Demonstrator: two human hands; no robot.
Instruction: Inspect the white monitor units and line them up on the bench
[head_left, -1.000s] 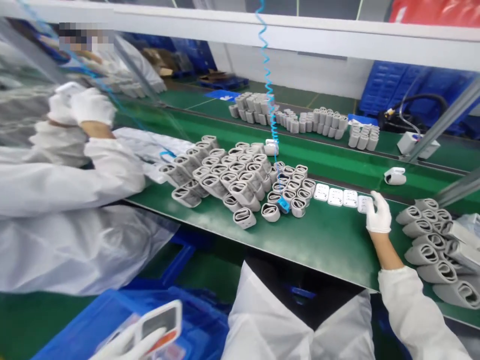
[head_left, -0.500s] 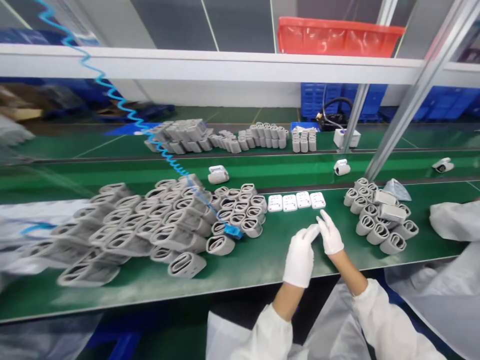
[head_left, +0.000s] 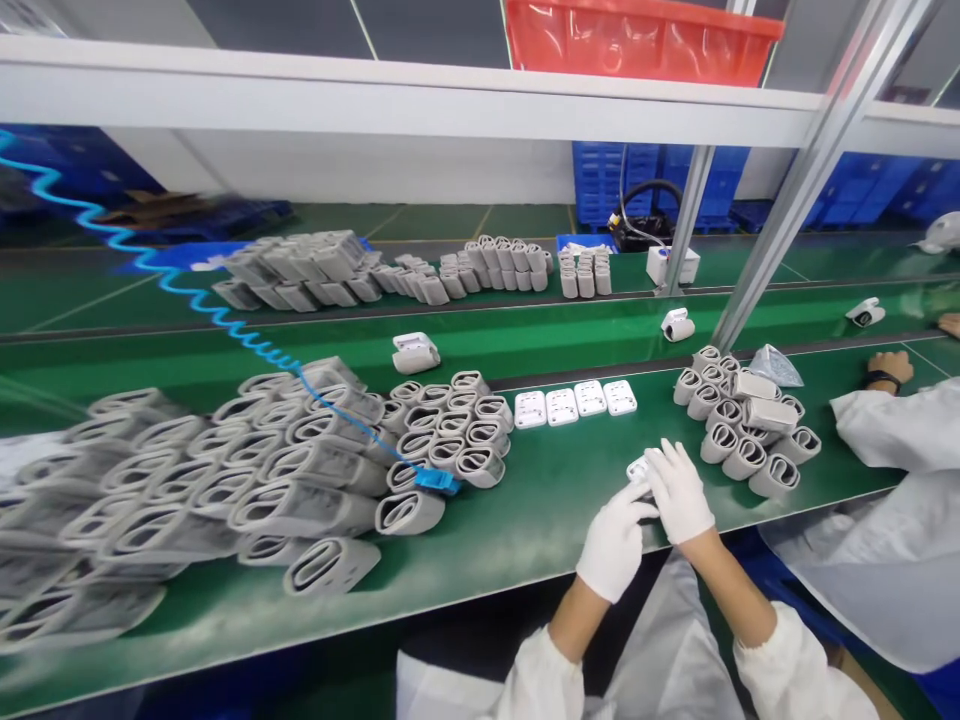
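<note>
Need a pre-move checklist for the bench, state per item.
1. Right white-gloved hand on the small white plastic unit: ok, fingers over it.
2. Left white-gloved hand gripping it too: cannot tell, contact is hidden.
3. Row of four flat white square units free of overlap: ok.
4. Rolled grey fabric cuffs on the right all facing one way: not ok, some lie crosswise on top.
5. Coiled blue hose clear of the left-hand grey cuffs: not ok, it runs over them.
6. Co-worker's bare hand apart from both gloved hands: ok, beyond the right-hand cuffs.
</note>
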